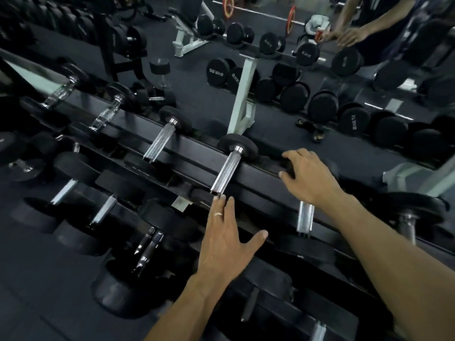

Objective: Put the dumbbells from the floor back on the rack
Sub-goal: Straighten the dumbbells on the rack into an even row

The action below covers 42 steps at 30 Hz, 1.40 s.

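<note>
The black dumbbell rack (258, 173) runs diagonally across the view, and its tiers hold several black-headed dumbbells with chrome handles. My right hand (310, 175) reaches over the top tier, thumb and fingers curled round the far head of a dumbbell (305, 216) whose chrome handle shows below my wrist. My left hand (224, 237) is spread flat with straight fingers. Its fingertips touch the near end of the neighbouring dumbbell (227, 172) on the same tier.
A mirror behind the rack reflects a person, a white bench frame (242, 102), a barbell with red plates (291, 17) and more dumbbells. The lower tiers (118, 210) carry larger dumbbells. Dark rubber floor (37, 303) lies at lower left.
</note>
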Available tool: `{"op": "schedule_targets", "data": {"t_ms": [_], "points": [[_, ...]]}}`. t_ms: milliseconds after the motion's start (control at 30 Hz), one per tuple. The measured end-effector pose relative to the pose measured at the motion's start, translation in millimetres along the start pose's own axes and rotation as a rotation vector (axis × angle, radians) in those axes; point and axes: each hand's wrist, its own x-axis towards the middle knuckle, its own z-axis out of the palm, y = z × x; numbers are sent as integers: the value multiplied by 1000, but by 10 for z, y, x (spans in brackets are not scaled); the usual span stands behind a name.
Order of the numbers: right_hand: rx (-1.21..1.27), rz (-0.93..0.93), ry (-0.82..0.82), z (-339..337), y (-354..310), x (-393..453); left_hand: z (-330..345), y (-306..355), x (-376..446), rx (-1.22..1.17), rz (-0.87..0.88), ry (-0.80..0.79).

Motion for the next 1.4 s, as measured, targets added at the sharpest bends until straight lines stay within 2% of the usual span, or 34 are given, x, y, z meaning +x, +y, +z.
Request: {"op": "schedule_targets", "data": {"t_ms": [267, 367, 500, 700, 867, 1100, 1400], "points": [[47, 78, 23, -107, 662, -245, 634, 421, -169, -119, -71, -93], [85, 79, -17, -89, 879, -182, 881, 596, -207, -172, -150, -55], [110, 2, -92, -86, 1052, -17, 1142, 746, -282, -258, -293, 71], [218, -81, -164, -15, 1231, 133, 1371, 896, -331, -294, -392, 124], [253, -124, -145, -17, 1314, 106, 1391, 900, -280, -227, -367, 109], [297, -66, -73, 42, 1414, -23, 1263, 820, -150, -79, -327, 26], [285, -59, -30, 81, 1367, -46, 1155, 757, -86, -25, -294, -18]]}}
